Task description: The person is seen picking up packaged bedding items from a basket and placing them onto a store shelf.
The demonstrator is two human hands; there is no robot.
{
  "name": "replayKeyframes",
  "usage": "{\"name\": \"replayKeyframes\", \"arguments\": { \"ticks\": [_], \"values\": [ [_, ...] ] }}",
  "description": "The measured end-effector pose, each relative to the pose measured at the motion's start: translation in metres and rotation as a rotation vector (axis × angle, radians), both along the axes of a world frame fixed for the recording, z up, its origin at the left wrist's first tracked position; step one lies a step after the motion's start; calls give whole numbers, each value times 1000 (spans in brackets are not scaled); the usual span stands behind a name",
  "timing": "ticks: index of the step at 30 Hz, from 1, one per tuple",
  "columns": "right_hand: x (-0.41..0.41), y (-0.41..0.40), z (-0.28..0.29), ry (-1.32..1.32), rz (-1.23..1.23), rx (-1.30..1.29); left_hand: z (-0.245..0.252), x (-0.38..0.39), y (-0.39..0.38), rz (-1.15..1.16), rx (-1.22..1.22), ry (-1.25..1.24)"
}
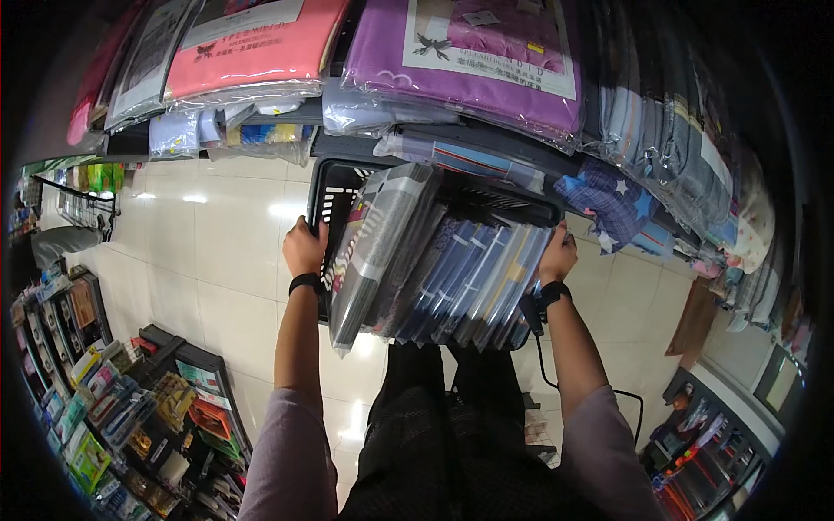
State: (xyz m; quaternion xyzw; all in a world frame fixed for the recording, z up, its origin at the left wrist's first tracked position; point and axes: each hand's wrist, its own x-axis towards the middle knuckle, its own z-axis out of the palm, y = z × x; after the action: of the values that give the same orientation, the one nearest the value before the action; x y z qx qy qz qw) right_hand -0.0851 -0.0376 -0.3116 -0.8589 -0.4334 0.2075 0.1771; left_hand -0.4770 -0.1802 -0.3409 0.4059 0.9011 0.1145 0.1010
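Observation:
A black plastic shopping basket (329,179) is held in front of my legs, gripped at its two ends. My left hand (305,246) is closed around the left rim, and my right hand (558,253) grips the right rim. Inside, several folded textiles in clear plastic sleeves stand in a leaning row. A large grey package (384,254) leans at the left and sticks out over the near rim. Blue packages (456,280) fill the middle and right. The basket's bottom is mostly hidden.
Beyond the basket, a dark shelf holds packaged purple bedding (469,78), pink bedding (254,49) and grey folded textiles (651,130). A star-patterned blue fabric item (606,198) hangs over the shelf edge. Merchandise racks (124,397) stand at lower left, above a tiled floor (228,260).

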Motion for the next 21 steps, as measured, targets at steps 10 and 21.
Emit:
{"name": "replayKeyframes", "arguments": {
  "ticks": [10, 21],
  "values": [
    [11, -10, -23, -1, 50, 69, -1, -1, -12, 42, -20, -5],
    [15, -12, -12, 47, -15, 35, 0, 15, -5, 68, -34, 32]
  ]
}}
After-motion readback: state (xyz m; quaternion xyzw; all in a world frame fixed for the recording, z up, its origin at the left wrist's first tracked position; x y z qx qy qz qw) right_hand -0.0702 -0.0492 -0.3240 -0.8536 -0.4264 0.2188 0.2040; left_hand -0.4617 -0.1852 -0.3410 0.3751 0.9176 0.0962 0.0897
